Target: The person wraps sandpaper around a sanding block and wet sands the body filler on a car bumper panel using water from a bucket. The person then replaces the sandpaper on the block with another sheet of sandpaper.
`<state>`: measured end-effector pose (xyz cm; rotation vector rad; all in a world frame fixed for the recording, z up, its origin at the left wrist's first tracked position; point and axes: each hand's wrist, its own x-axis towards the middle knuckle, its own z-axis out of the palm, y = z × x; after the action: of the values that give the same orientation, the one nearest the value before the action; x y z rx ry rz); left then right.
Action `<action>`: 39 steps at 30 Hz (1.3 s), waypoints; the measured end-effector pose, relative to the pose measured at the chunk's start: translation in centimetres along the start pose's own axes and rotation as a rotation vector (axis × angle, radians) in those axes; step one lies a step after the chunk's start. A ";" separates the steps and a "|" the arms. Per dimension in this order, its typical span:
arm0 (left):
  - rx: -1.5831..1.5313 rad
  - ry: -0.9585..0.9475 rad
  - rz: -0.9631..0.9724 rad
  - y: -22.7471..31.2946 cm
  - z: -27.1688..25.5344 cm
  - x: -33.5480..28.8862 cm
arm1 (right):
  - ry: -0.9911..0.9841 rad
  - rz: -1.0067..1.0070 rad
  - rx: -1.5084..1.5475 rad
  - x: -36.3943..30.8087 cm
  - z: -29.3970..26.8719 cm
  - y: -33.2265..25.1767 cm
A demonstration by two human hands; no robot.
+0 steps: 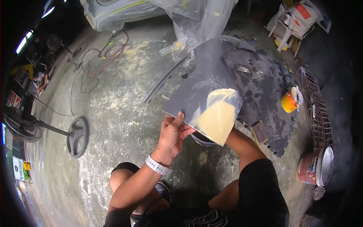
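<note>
My left hand [172, 133], with a white watch [158, 165] on the wrist, pinches the near left edge of a flat dark grey board [183, 92], thumb on top. Cream-coloured paste like putty [218, 120] is spread thickly over the board's near right corner, with whitish smears around it. My right forearm [245, 145] reaches up behind that corner. The board hides my right hand, so its fingers and anything in them do not show. Partly under the board is the dark rim of a round container [204, 142].
A dark stained sheet [261, 94] lies on the concrete, bearing an orange-yellow can [289, 101] and a small rectangular block [259, 132]. Further right are a metal grille [317, 109] and a red bucket [314, 166]. A fan's steering-wheel-like base [78, 137] lies left. Plastic-wrapped bodywork [124, 15] stands ahead.
</note>
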<state>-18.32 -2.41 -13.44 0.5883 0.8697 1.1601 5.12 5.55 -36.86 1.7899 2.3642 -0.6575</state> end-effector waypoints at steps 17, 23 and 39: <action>-0.082 -0.011 0.017 0.5 0.8 0.2 | -0.002 -0.012 -0.014 1.9 -0.8 -2.0; -0.108 -0.015 -0.013 0.3 0.2 -0.1 | -0.031 -0.008 -0.035 1.7 -1.2 -2.8; -0.109 -0.026 -0.020 0.1 -0.1 0.3 | -0.042 -0.022 -0.020 3.2 -1.0 -3.9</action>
<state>-18.45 -2.05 -13.50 0.5037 0.7839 1.1720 0.67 7.92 -35.96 1.7264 2.3583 -0.6650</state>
